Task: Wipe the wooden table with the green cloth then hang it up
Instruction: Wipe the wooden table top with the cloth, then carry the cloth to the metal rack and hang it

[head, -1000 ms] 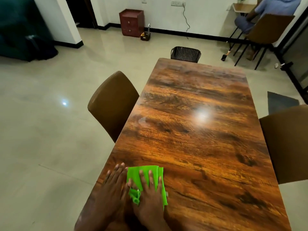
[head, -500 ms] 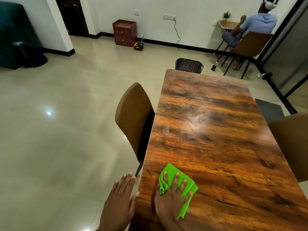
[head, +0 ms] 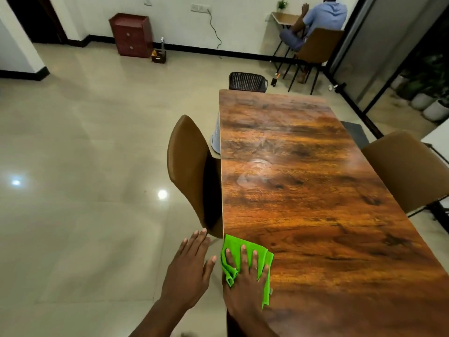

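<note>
The long wooden table (head: 315, 190) runs away from me, glossy, with faint damp smears near its middle. A folded green cloth (head: 237, 246) lies at the table's near left edge. My right hand (head: 245, 285) presses flat on the cloth, fingers spread, part of the cloth bunched by the thumb. My left hand (head: 189, 271) hovers open beside the table's left edge, over the floor, holding nothing.
A brown chair (head: 187, 166) is tucked against the table's left side just beyond my hands; another brown chair (head: 408, 171) stands on the right. A black mesh bin (head: 246, 81) sits past the far end. A person sits at a small desk at the back right.
My left hand has come off the table and now hangs beside its edge. The right hand slid the cloth along the near left edge. My view has shifted left.
</note>
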